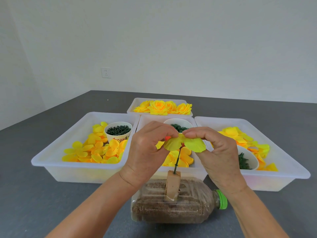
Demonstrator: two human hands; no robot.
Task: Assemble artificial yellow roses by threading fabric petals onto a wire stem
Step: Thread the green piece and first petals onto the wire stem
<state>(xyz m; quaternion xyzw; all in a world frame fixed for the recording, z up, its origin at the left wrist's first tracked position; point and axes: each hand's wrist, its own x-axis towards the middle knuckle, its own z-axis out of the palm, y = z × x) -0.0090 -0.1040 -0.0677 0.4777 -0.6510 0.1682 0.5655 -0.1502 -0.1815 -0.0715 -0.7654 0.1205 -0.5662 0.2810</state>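
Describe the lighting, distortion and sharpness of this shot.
Head view: soft, even light with only faint shadows under the trays; wide-angle bending curves the table edge and stretches the forearms; both hands, left and right, and the petal look reasonably sharp.

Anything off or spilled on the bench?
Nothing spilled. Only oddity: a plastic bottle lying on its side, filled with brown grains, wooden block stuck in it holding the stem upright. Looks like a deliberate stand.

Yellow petal (185, 144), dark green stem (177, 158)
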